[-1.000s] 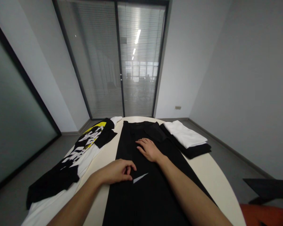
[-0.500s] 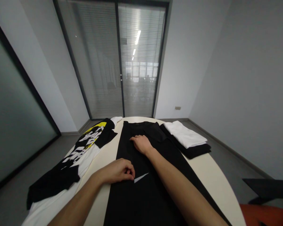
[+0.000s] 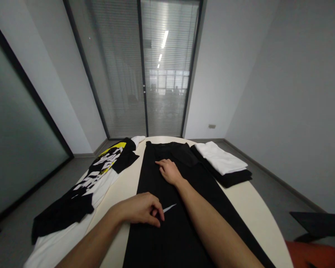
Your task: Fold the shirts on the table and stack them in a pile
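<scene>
A black garment (image 3: 181,230) with a small white logo (image 3: 169,207) lies flat down the middle of a round cream table (image 3: 254,208). My right hand (image 3: 169,172) rests palm down on the garment's far half, fingers stretched out flat. My left hand (image 3: 141,213) sits at the garment's left edge beside the logo, its fingers curled and pinched on the black fabric.
A black, white and yellow printed shirt (image 3: 100,171) lies spread over white cloth on the table's left side. A folded white garment (image 3: 220,160) on a folded black one (image 3: 234,178) sits at the right. An orange seat (image 3: 315,255) shows at lower right.
My right hand slid farther up the garment and toward its left. My left hand shifted slightly nearer to me, still curled at the fabric edge by the logo.
</scene>
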Tool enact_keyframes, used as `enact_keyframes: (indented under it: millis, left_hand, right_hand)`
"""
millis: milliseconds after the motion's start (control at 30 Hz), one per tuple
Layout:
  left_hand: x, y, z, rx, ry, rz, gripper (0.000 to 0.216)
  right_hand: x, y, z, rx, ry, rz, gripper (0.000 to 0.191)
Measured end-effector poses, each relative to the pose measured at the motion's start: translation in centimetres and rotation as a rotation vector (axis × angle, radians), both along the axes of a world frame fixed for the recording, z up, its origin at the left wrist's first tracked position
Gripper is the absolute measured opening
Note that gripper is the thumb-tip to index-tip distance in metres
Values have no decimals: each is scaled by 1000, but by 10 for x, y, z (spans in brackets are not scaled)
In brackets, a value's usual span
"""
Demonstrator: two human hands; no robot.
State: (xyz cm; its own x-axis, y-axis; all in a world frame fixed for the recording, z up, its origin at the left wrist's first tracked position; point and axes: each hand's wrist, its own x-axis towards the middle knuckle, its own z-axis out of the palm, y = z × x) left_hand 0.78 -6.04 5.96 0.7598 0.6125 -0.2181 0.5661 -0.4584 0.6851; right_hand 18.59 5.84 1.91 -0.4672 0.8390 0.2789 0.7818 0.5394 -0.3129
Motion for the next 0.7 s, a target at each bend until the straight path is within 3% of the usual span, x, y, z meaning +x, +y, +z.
enact_keyframes:
  millis: [500, 700]
  left_hand:
    - [11, -3, 0, 31, -39, -20, 12]
    - [10, -4, 0, 5, -44, -31, 11]
  right_hand:
    - [-2, -4, 0, 19, 1, -75, 47]
    - [-1, -3, -1, 25, -13, -66, 41]
